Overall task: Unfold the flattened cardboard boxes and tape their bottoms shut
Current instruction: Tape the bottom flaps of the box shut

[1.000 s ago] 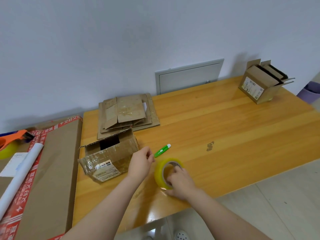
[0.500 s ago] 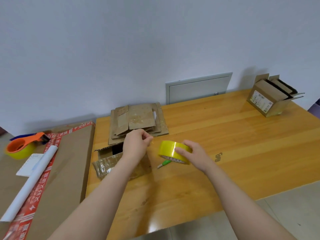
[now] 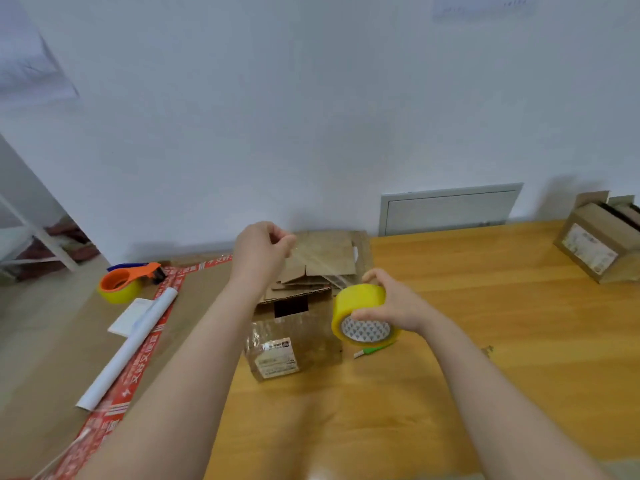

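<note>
Above the brown box (image 3: 294, 344), both your hands are up in the air. Your right hand (image 3: 391, 306) grips the yellow tape roll (image 3: 360, 303) over the box's right side. Your left hand (image 3: 259, 251) pinches the end of the clear strip (image 3: 318, 261) over the back of the box. The flat boxes (image 3: 332, 247) lie behind the box.

White wall (image 3: 311, 98), grey access panel (image 3: 450, 209) (low, shut), wooden table (image 3: 519, 341), white rack (image 3: 33, 232) far left.
</note>
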